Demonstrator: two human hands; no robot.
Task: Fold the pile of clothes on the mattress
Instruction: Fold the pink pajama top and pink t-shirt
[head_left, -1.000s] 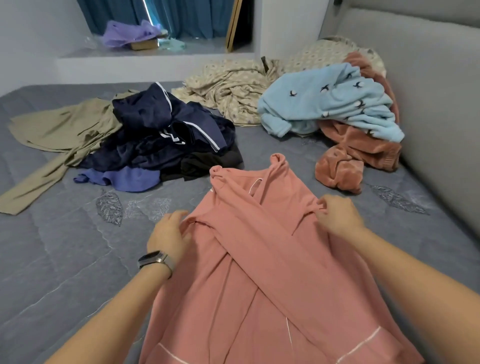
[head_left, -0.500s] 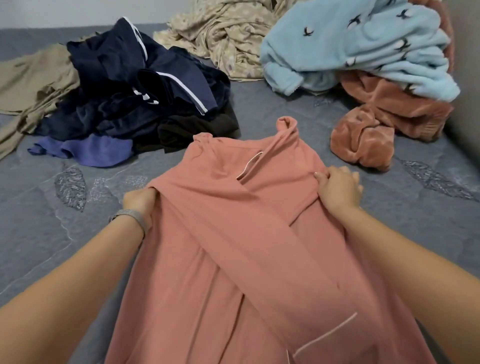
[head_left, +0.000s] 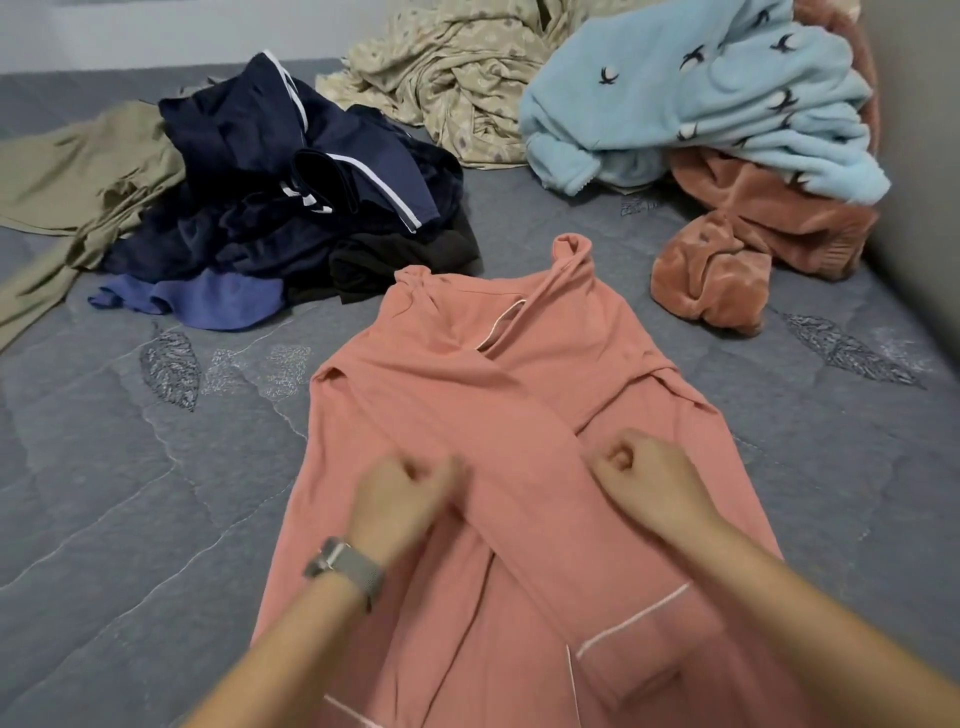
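— Salmon-pink garment (head_left: 498, 415) lies flat on the grey quilted mattress (head_left: 130, 493), near centre, sleeves crossed over its front; what are the hands doing?

— Two hands, both on it; the left hand (head_left: 400, 499), a watch (head_left: 343, 569) on its wrist, has its fingers curled, bunching the cloth beside the crossed sleeve; it is blurred; the right hand (head_left: 644, 483) is curled into a fist on the pink cloth just right of that sleeve, whether it pinches any I cannot tell.

— And the rest?

— One navy heap (head_left: 291, 197) far left, one olive garment (head_left: 78, 176) beyond it; one beige patterned cloth (head_left: 447, 78) far centre; one pale blue fleece (head_left: 701, 104) over one rust fleece (head_left: 737, 239), far right.
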